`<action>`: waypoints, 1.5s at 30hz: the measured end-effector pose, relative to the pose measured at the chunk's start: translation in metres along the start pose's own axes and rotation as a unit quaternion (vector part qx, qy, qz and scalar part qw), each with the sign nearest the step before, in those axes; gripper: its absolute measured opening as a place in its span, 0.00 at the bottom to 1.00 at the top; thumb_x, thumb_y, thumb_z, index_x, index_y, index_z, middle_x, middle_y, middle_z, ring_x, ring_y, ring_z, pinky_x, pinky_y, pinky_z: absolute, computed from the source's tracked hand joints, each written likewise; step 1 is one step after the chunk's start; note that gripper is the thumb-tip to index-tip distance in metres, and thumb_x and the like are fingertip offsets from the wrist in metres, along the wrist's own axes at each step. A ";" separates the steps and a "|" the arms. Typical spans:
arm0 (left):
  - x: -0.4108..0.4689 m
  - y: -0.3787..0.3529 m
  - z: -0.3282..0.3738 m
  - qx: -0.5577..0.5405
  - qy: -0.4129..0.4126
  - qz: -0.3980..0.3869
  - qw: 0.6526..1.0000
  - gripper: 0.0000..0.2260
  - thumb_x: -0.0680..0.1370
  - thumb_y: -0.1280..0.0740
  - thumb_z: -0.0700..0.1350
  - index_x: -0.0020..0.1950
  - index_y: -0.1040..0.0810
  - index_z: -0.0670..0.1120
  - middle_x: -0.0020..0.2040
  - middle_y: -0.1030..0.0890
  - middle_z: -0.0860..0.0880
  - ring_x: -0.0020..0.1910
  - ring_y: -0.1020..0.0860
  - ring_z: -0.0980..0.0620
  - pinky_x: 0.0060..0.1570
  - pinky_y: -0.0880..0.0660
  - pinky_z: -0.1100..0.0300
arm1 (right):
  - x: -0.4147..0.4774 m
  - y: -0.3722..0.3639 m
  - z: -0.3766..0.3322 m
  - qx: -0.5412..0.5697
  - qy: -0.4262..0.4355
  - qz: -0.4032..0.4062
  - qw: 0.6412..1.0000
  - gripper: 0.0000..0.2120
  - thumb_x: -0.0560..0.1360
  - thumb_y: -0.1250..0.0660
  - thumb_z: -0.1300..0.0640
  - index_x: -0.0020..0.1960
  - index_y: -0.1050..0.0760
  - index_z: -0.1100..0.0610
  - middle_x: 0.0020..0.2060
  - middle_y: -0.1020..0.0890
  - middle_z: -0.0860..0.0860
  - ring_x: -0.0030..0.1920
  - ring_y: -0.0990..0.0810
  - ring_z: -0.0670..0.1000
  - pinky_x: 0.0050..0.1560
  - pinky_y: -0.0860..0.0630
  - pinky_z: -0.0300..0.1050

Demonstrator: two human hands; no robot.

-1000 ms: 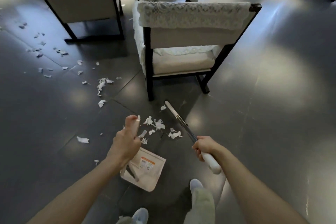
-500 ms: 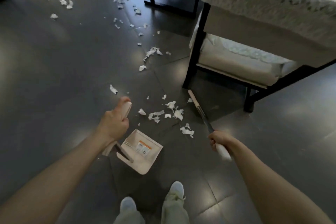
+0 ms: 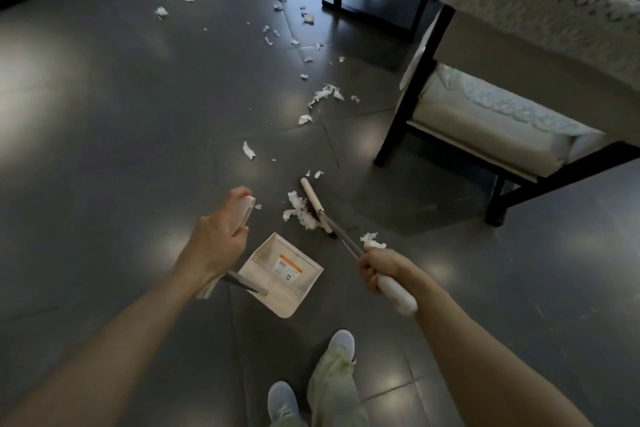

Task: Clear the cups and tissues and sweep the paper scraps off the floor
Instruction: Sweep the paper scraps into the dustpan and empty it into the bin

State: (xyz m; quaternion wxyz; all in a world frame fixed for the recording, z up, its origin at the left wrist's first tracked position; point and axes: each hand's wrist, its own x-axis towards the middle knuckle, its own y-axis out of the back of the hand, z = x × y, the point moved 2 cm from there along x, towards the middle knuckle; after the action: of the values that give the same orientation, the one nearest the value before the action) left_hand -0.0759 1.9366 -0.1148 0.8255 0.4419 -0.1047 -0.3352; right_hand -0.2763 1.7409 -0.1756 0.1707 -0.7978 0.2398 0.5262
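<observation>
— What are the hands doing?
— The left hand is curled round the tall handle of the dustpan, low in the centre. The right hand grips the broom by its white end.
— And the paper scraps?
— One clump lies against the broom head, just above the dustpan. More trail over the dark floor toward the top centre, left of the chair.
</observation>
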 end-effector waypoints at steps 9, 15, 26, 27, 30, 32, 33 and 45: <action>-0.049 0.039 -0.038 -0.020 0.018 0.021 0.999 0.26 0.73 0.34 0.38 0.66 0.31 0.59 0.40 0.23 0.49 0.30 0.29 0.54 0.29 0.36 0.66 | -0.057 0.019 0.027 0.049 -0.001 0.081 0.996 0.18 0.77 0.49 0.71 0.59 0.34 0.52 0.22 0.35 0.51 0.15 0.37 0.42 0.15 0.39 0.30; -0.062 0.058 -0.061 -0.029 0.039 0.038 0.998 0.25 0.70 0.34 0.35 0.60 0.29 0.59 0.36 0.23 0.46 0.29 0.26 0.52 0.29 0.32 0.60 | -0.056 0.034 0.053 0.084 -0.022 0.143 0.986 0.12 0.77 0.46 0.70 0.36 0.35 0.61 0.18 0.33 0.51 0.14 0.35 0.44 0.15 0.37 0.31; -0.060 0.061 -0.084 -0.002 0.028 0.078 0.997 0.34 0.65 0.30 0.28 0.57 0.30 0.62 0.33 0.24 0.50 0.28 0.24 0.44 0.33 0.29 0.58 | -0.011 -0.080 -0.005 0.130 -0.021 0.038 0.991 0.13 0.79 0.45 0.67 0.36 0.37 0.58 0.27 0.34 0.51 0.14 0.35 0.43 0.17 0.36 0.31; -0.059 0.062 -0.085 0.001 0.029 0.082 0.996 0.34 0.64 0.30 0.27 0.57 0.30 0.62 0.32 0.24 0.50 0.27 0.25 0.45 0.31 0.29 0.58 | -0.010 -0.090 -0.015 0.134 -0.018 0.025 0.991 0.13 0.78 0.45 0.67 0.36 0.37 0.58 0.27 0.34 0.51 0.14 0.35 0.43 0.16 0.36 0.31; -0.055 0.067 -0.085 0.010 0.037 0.086 0.996 0.32 0.65 0.29 0.28 0.58 0.30 0.60 0.30 0.26 0.49 0.26 0.24 0.41 0.29 0.34 0.61 | -0.004 -0.110 -0.043 0.171 -0.019 -0.010 0.985 0.11 0.77 0.46 0.68 0.37 0.37 0.58 0.28 0.34 0.51 0.15 0.35 0.43 0.15 0.37 0.32; -0.052 0.068 -0.088 0.020 0.042 0.079 0.996 0.30 0.66 0.30 0.28 0.60 0.26 0.56 0.33 0.22 0.45 0.30 0.22 0.39 0.31 0.34 0.60 | -0.002 -0.116 -0.055 0.183 -0.024 -0.030 0.982 0.11 0.76 0.47 0.68 0.37 0.37 0.58 0.28 0.35 0.50 0.16 0.35 0.43 0.15 0.39 0.33; -0.052 0.068 -0.090 0.021 0.052 0.071 0.996 0.28 0.67 0.30 0.29 0.61 0.23 0.54 0.37 0.19 0.43 0.33 0.21 0.39 0.34 0.34 0.59 | -0.002 -0.116 -0.059 0.180 -0.030 -0.040 0.982 0.12 0.75 0.47 0.69 0.36 0.38 0.57 0.28 0.35 0.50 0.16 0.36 0.43 0.15 0.39 0.33; -0.033 0.074 -0.105 -0.003 0.119 0.094 0.988 0.26 0.71 0.33 0.31 0.67 0.27 0.49 0.50 0.19 0.35 0.43 0.21 0.34 0.38 0.37 0.58 | 0.015 -0.093 -0.099 -0.204 0.064 0.112 0.970 0.21 0.73 0.41 0.68 0.66 0.34 0.66 0.28 0.26 0.56 0.25 0.29 0.50 0.27 0.29 0.43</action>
State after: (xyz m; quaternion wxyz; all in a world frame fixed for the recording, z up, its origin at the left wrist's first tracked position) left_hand -0.0171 2.0560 -0.1132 0.8610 0.4647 -0.0458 -0.2016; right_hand -0.1440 1.7625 -0.1490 -0.0712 -0.8162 0.2254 0.5272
